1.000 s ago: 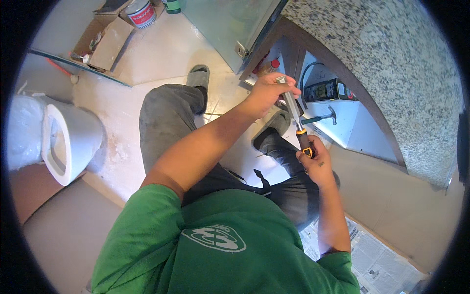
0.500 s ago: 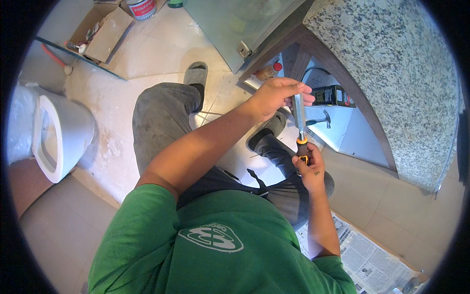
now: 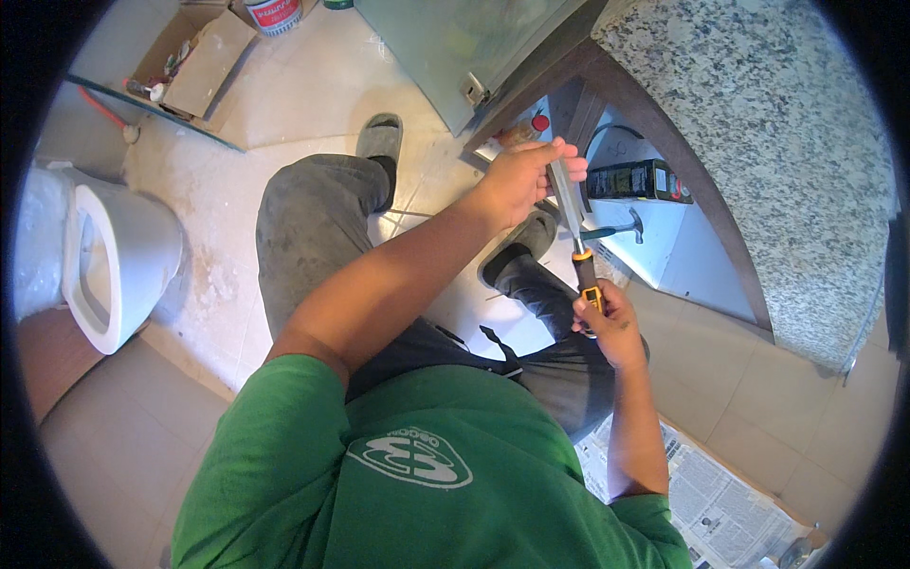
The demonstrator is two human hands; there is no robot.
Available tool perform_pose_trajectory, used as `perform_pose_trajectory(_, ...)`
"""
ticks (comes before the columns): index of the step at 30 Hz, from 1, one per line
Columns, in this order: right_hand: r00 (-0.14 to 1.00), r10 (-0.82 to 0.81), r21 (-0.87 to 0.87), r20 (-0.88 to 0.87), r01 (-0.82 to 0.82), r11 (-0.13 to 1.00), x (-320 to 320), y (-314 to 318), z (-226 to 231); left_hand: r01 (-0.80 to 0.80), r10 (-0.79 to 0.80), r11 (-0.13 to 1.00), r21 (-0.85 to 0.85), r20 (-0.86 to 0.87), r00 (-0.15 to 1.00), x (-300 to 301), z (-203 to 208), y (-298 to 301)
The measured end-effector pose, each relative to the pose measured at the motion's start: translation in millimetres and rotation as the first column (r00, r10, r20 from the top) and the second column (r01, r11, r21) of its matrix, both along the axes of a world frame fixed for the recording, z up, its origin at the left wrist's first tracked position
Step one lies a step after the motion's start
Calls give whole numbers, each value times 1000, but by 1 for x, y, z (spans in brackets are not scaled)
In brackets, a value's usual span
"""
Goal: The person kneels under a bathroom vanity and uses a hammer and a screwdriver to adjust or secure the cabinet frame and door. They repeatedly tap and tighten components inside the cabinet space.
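A wood chisel (image 3: 566,204) with a flat metal blade and a black-and-yellow handle is held up between my two hands in front of the cabinet. My right hand (image 3: 611,325) is closed around its handle. At the blade's far end, my left hand (image 3: 528,178) pinches the metal, thumb on one side and fingers on the other. Just beyond the blade, a hammer (image 3: 626,228) with a dark green handle lies in the cabinet. A black box (image 3: 630,181) sits behind it, near a red-capped bottle (image 3: 524,131) partly hidden by my left hand.
A granite countertop (image 3: 758,142) overhangs the corner cabinet at right, its glass door (image 3: 445,57) swung open. A toilet (image 3: 123,256) stands at left. Far left are a cardboard box (image 3: 204,71) and a paint can (image 3: 274,14). Newspaper (image 3: 725,503) covers the floor at lower right.
The chisel's blade end has tilted a little to the left and away from me, and my left hand moved with it. My right hand still grips the handle, slightly lower.
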State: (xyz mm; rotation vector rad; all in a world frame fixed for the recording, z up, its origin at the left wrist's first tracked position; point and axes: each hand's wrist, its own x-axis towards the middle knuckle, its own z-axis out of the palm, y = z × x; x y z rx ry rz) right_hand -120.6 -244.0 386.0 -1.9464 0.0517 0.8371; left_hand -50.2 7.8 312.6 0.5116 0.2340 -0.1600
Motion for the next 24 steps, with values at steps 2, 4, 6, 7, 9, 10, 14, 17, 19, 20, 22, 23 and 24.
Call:
perform_pose_trajectory(2,998,-29,-10,51,29,1000,3,4,8,-36,34,998,-48,-41,999,1,1,0)
perform_pose_trajectory(4,992,-56,-48,109,62,997,9,10,21,-54,45,993,-103,-86,995,3,4,-3)
perform_pose_trajectory(6,982,-79,-109,169,99,989,17,19,35,-35,32,993,-113,-29,999,3,0,-8)
perform_pose_trajectory(7,982,-49,-147,182,76,986,23,22,43,-19,18,996,-89,-6,1000,2,2,-10)
perform_pose_trajectory(9,979,8,-215,203,37,976,39,23,57,21,-20,997,-72,23,1000,4,1,-12)
perform_pose_trajectory(10,978,48,-203,201,-7,979,48,24,65,8,-8,998,-61,6,1000,5,1,-12)
perform_pose_trajectory(14,977,99,-94,190,-83,992,76,36,89,-27,23,997,-73,-61,998,10,6,-14)
perform_pose_trajectory(17,990,33,-34,140,-29,999,87,52,111,-55,45,992,-110,-89,995,16,8,-15)
perform_pose_trajectory(19,993,11,-14,117,-10,1000,92,60,122,-70,60,990,-121,-88,994,20,8,-15)
perform_pose_trajectory(20,990,21,-39,138,-15,999,94,63,124,-81,70,989,-126,-87,994,21,8,-15)
perform_pose_trajectory(22,983,38,-91,177,-22,996,98,68,125,-105,89,987,-124,-127,988,21,14,-14)
perform_pose_trajectory(23,970,58,-129,235,-28,991,98,74,124,-115,97,986,-123,-148,984,21,18,-12)
perform_pose_trajectory(24,970,52,-147,237,-17,989,99,78,124,-114,96,984,-139,-128,987,22,17,-11)
